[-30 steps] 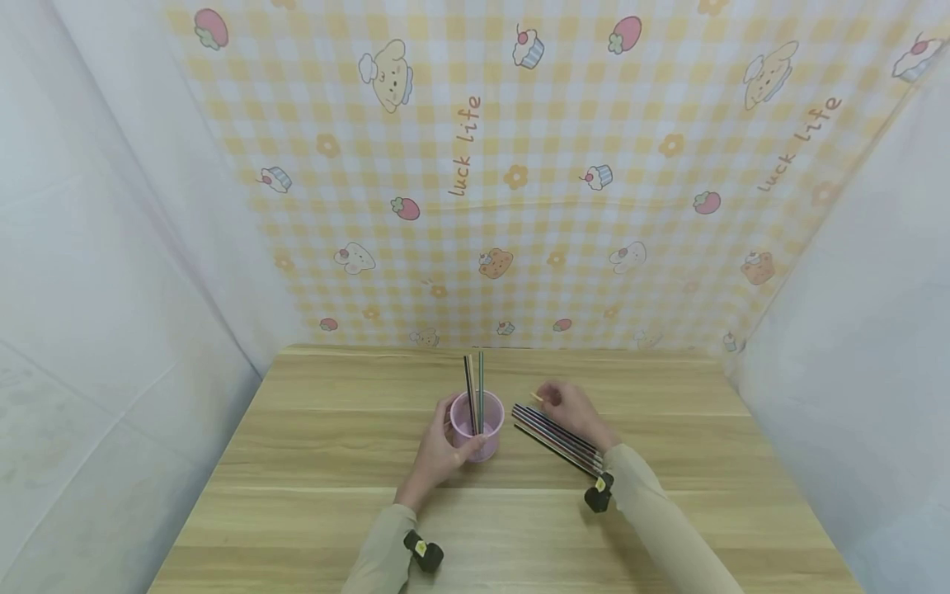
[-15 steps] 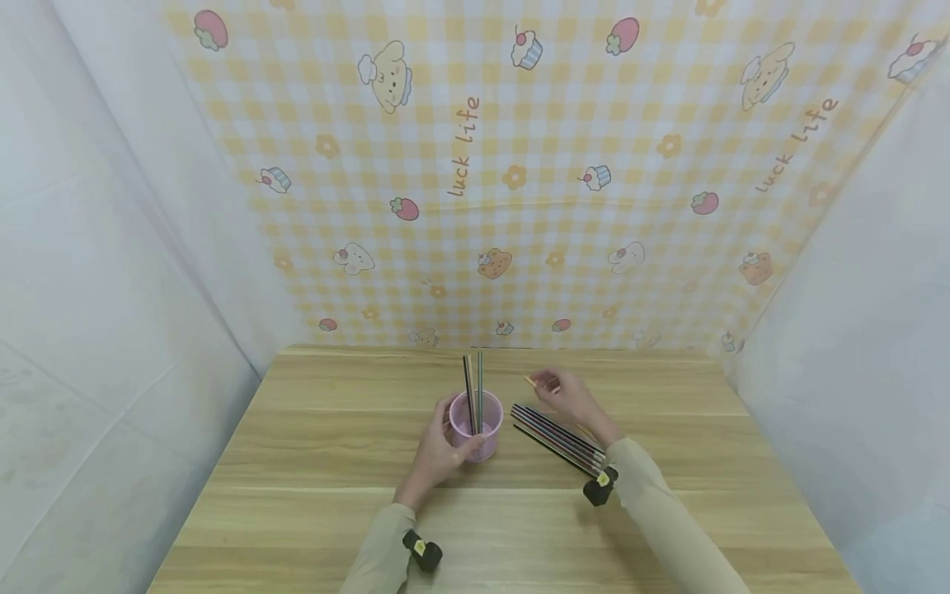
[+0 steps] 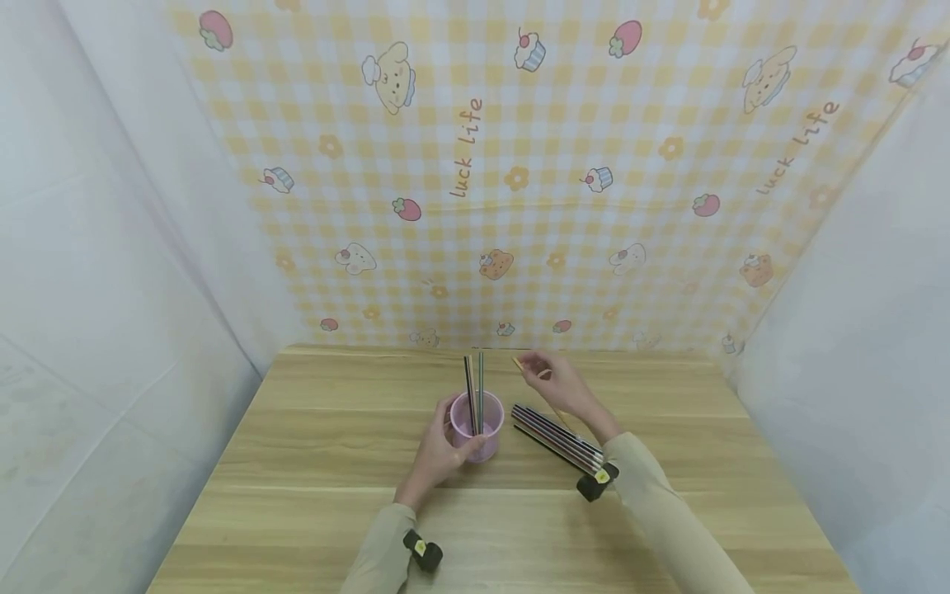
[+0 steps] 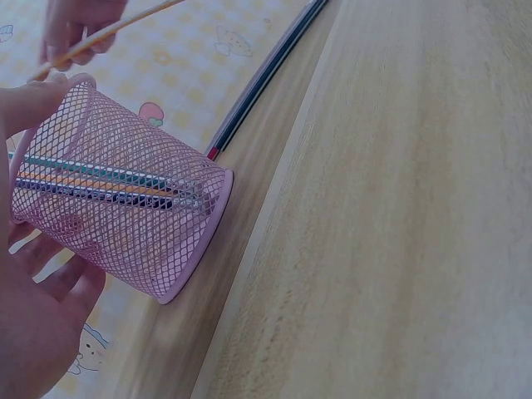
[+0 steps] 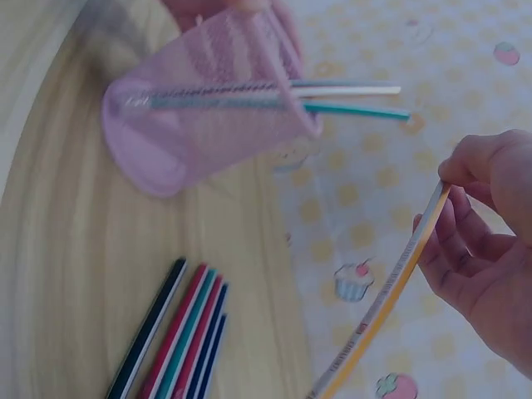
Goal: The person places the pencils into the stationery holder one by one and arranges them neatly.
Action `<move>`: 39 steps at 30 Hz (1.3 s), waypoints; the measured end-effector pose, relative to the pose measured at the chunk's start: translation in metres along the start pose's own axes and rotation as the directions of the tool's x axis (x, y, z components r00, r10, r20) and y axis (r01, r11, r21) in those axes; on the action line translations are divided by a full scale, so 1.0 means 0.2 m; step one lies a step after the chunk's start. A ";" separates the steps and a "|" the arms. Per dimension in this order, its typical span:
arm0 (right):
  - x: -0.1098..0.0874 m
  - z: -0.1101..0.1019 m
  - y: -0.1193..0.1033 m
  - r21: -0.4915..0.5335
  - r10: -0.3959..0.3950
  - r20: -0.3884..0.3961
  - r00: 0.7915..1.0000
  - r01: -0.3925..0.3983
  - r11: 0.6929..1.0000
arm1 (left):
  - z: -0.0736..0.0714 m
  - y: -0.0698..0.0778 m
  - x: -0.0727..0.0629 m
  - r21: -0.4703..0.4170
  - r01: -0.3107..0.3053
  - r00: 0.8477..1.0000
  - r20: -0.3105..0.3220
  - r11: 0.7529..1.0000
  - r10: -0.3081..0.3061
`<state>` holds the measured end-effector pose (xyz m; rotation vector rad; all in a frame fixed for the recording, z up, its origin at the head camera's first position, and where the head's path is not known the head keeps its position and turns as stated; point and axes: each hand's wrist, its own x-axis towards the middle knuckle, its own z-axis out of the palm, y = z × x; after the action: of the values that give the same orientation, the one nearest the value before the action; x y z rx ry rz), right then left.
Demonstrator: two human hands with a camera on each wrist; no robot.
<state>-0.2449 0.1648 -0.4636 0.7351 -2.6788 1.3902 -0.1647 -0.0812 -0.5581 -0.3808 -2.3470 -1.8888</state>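
Note:
My left hand (image 3: 439,450) grips a pink mesh pencil cup (image 3: 491,448), thumb at the rim and fingers around its far side. In the left wrist view, three or so pencils (image 4: 108,184) show through the mesh, teal, orange and dark; their upper ends lean out above the rim. To the right of the cup, my right hand (image 3: 558,384) pinches a yellow-orange pencil (image 5: 382,303) close to one end, raised over the table. The pencil's other end slants down toward the wrist. Below that hand lies a row of several coloured pencils (image 3: 557,439).
Everything stands on a wood-grain table (image 3: 312,462). A yellow checked cloth (image 3: 564,223) with cartoon prints hangs behind its far edge. White sheets (image 3: 111,330) hang at both sides. A black wrist camera (image 3: 597,482) sits on the right sleeve above the pencil row's near end.
My right hand has lifted the yellow-orange pencil away from the row, moving up and slightly left in the head view. The left hand and the cup have stayed in place.

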 end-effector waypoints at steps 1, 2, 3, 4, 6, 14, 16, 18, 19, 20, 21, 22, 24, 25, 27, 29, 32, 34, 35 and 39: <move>0.01 0.00 -0.02 0.017 -0.008 -0.009 1.000 0.008 1.000 | 0.00 0.00 0.00 -0.001 0.000 1.000 0.000 1.000 0.000; 0.02 0.00 -0.04 0.038 -0.016 -0.019 1.000 0.017 0.999 | 0.00 0.00 0.00 -0.002 -0.001 1.000 -0.001 1.000 0.001; 0.03 -0.01 -0.06 0.065 -0.024 -0.026 0.999 0.025 0.998 | 0.00 0.00 0.00 -0.005 -0.002 1.000 0.000 1.000 0.002; 0.03 -0.01 -0.08 0.085 -0.027 -0.034 0.999 0.030 0.996 | 0.00 0.00 0.00 -0.006 -0.001 1.000 0.000 1.000 0.001; 0.05 -0.02 -0.13 0.130 -0.030 -0.044 0.999 0.036 0.991 | 0.00 0.00 0.00 -0.009 0.000 1.000 0.001 1.000 0.000; 0.14 -0.04 -0.31 0.227 -0.051 -0.072 0.996 0.066 0.972 | -0.01 0.01 0.01 0.002 0.019 1.000 -0.002 1.000 -0.019; 0.14 -0.05 -0.35 0.257 -0.056 -0.086 0.995 0.076 0.963 | -0.02 0.07 0.00 0.002 0.016 1.000 0.015 1.000 -0.016; 0.15 -0.04 -0.37 0.278 -0.055 -0.109 0.993 0.083 0.957 | -0.03 0.11 -0.01 0.004 0.016 0.999 0.028 1.000 -0.016; 0.15 -0.03 -0.37 0.285 -0.052 -0.125 0.991 0.086 0.955 | -0.02 0.11 -0.01 0.006 0.019 0.999 0.030 1.000 -0.019; 0.15 -0.02 -0.38 0.292 -0.052 -0.143 0.988 0.093 0.952 | -0.02 0.11 -0.01 0.006 0.015 0.999 0.030 1.000 -0.015; 0.15 -0.01 -0.37 0.299 -0.056 -0.163 0.985 0.103 0.948 | -0.02 0.10 -0.01 0.002 0.008 1.000 0.026 1.000 -0.008; 0.16 0.01 -0.36 0.307 -0.057 -0.181 0.982 0.112 0.945 | -0.01 0.07 -0.01 0.004 0.006 1.000 0.017 1.000 -0.006; 0.17 0.02 -0.36 0.318 -0.043 -0.197 0.979 0.106 0.942 | 0.00 0.02 -0.01 -0.001 -0.003 1.000 0.002 1.000 0.003; 0.18 0.03 -0.36 0.323 -0.039 -0.202 0.979 0.104 0.941 | 0.00 0.00 -0.01 -0.005 -0.010 1.000 -0.003 1.000 0.010; 0.19 0.05 -0.35 0.332 -0.030 -0.202 0.979 0.098 0.938 | 0.00 -0.01 0.00 -0.012 -0.014 1.000 -0.003 1.000 0.014; 0.19 0.06 -0.34 0.318 -0.039 -0.204 0.978 0.103 0.942 | 0.00 -0.01 0.00 -0.015 -0.018 1.000 -0.003 1.000 0.018; 0.20 0.09 -0.31 0.285 -0.069 -0.217 0.974 0.131 0.950 | 0.00 -0.01 0.00 -0.011 -0.017 1.000 0.002 1.000 0.017; 0.19 0.12 -0.28 0.269 -0.082 -0.221 0.972 0.141 0.953 | -0.01 0.00 0.00 0.000 -0.025 1.000 0.006 1.000 0.025; 0.19 0.13 -0.27 0.269 -0.078 -0.218 0.973 0.136 0.954 | -0.01 0.00 0.00 0.004 -0.030 1.000 0.007 1.000 0.030; 0.16 0.19 -0.23 0.303 -0.018 -0.165 0.986 0.068 0.951 | -0.01 0.00 0.00 0.000 -0.027 1.000 0.009 1.000 0.027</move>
<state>-0.2478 0.0999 -0.4434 0.6610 -2.3388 1.7967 -0.1638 -0.0828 -0.5579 -0.4188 -2.3358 -1.8788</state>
